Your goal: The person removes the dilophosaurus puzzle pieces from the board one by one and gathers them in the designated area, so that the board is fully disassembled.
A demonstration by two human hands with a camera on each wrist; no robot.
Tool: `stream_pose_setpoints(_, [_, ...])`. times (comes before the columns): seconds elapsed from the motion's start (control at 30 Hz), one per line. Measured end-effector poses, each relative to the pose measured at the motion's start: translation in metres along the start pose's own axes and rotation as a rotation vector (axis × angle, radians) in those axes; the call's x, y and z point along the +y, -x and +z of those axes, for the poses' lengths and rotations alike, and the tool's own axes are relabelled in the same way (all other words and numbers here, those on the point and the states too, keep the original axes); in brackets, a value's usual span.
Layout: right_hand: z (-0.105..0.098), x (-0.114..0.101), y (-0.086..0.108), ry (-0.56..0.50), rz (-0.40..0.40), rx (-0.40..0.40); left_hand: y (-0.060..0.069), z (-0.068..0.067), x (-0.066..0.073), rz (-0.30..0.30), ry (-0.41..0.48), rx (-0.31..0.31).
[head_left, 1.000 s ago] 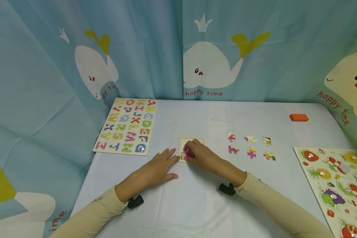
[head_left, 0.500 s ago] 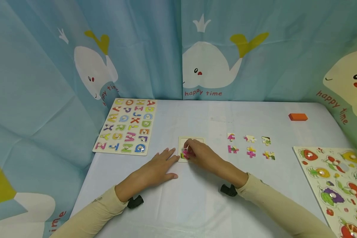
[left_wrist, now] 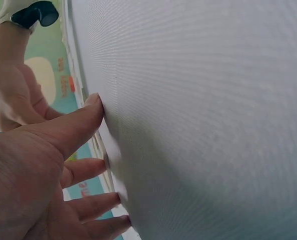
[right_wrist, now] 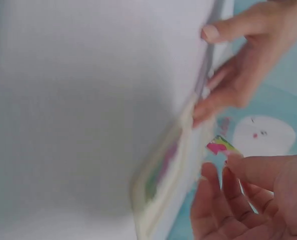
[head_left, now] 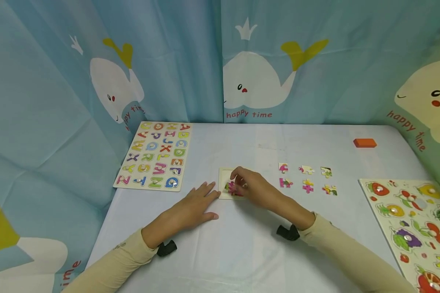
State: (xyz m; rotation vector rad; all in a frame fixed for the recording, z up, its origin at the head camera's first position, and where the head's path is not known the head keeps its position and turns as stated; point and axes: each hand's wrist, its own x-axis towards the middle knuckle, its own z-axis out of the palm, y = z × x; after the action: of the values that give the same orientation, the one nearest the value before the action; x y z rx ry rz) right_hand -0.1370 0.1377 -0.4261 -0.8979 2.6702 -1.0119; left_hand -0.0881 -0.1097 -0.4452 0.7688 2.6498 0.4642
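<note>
A small square puzzle tray (head_left: 224, 176) with a pale rim lies on the white table, partly hidden by my right hand (head_left: 258, 188). Between my right thumb and fingers a pink and green jigsaw piece (right_wrist: 221, 145) is pinched, raised above the tray in the right wrist view. Below it, another pink and green jigsaw piece (right_wrist: 161, 172) lies in the tray. My left hand (head_left: 191, 206) rests palm down with fingers spread, a fingertip touching the tray's left edge. In the left wrist view the left hand (left_wrist: 63, 165) has its fingertips against the table side.
Several loose jigsaw pieces (head_left: 308, 183) lie in two rows right of the tray. An alphabet board (head_left: 152, 156) stands at the back left, a fruit board (head_left: 407, 219) at the right edge. An orange block (head_left: 365, 143) sits at the back right, before the whale-print curtain (head_left: 190, 73).
My right hand has shifted slightly right and lifted a pink and green jigsaw piece a little, uncovering more of the tray's lower part. The left hand has stayed in place.
</note>
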Motion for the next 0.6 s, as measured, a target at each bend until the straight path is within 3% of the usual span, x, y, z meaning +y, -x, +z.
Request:
stream_pose_setpoints(0.3, [-0.05,0.017,0.021,0.017,-0.028,0.107,0.0,0.001,0.0,0.007,0.014,0.0])
stream_pose_setpoints(0.6, [-0.088,0.045,0.062,0.049,0.122,0.117,0.001,0.001,0.0,0.0,0.02,0.002])
